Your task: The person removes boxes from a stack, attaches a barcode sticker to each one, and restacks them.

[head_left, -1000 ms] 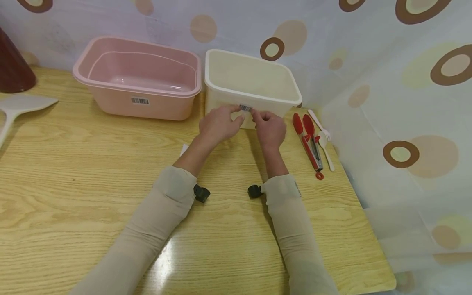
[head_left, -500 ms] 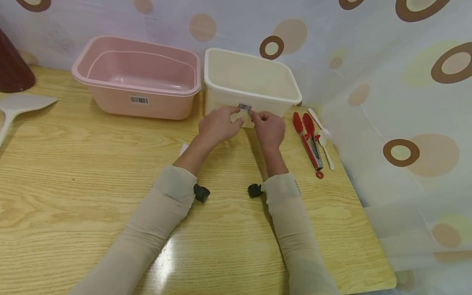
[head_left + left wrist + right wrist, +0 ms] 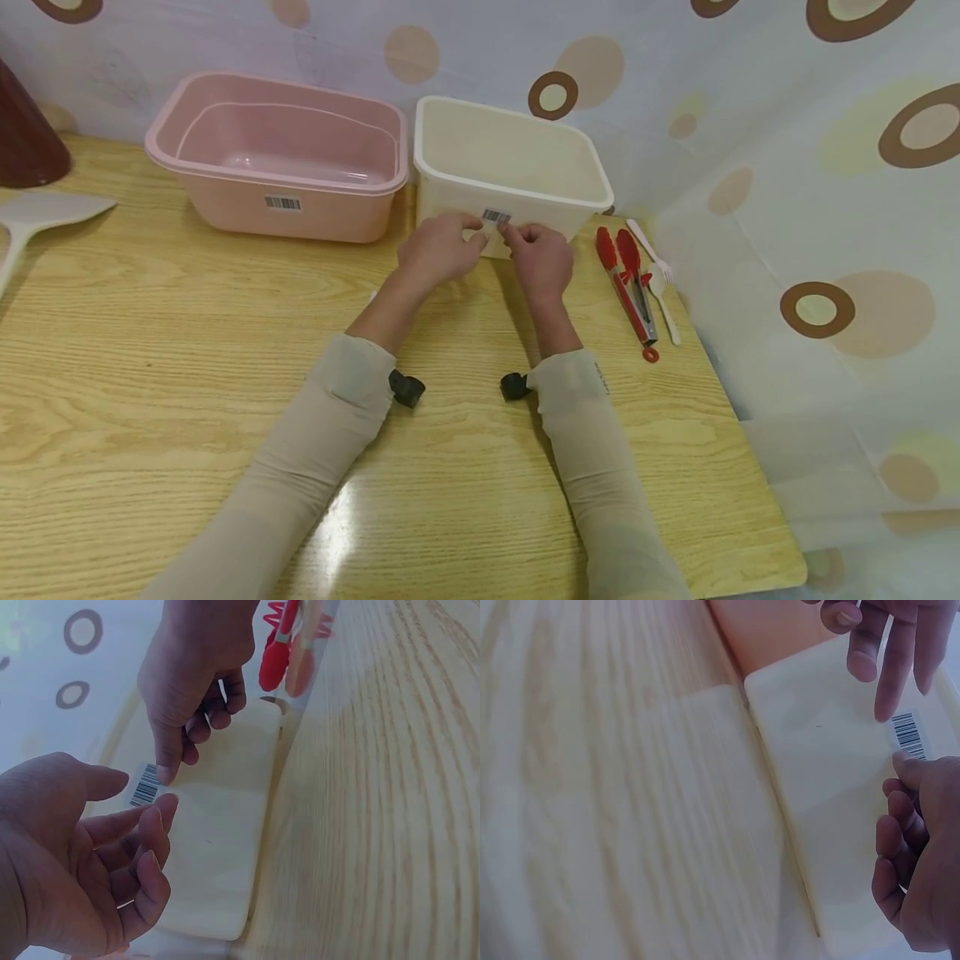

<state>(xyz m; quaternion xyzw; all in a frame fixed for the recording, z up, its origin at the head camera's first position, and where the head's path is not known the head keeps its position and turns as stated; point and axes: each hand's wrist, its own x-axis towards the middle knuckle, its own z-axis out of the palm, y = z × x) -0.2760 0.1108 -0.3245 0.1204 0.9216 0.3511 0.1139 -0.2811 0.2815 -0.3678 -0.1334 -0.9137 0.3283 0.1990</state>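
Observation:
A cream plastic bin point(image 3: 450, 193) stands at the back of the table with a barcode sticker point(image 3: 496, 215) on its front wall. My right hand point(image 3: 543, 258) has its fingers curled in, and its thumb touches the sticker's edge; the right wrist view shows the thumb point(image 3: 909, 766) there. The sticker point(image 3: 145, 785) looks flat against the wall in the left wrist view. Just left of it is my left hand point(image 3: 90, 862), fingers loosely bent and thumb apart from them, holding nothing. Its fingertips are close to the sticker; whether they touch the bin, I cannot tell.
A pink bin point(image 3: 300, 217) with its own barcode sticker stands left of the cream one. Red tongs point(image 3: 630, 287), a fork point(image 3: 651, 252) and a spoon point(image 3: 662, 300) lie to the right. At far left are a pale spatula point(image 3: 52, 212) and a dark red object point(image 3: 26, 133).
My left hand has drawn slightly left and back from the sticker. My right hand has shifted a little left, staying at the sticker's edge. The bins have not moved.

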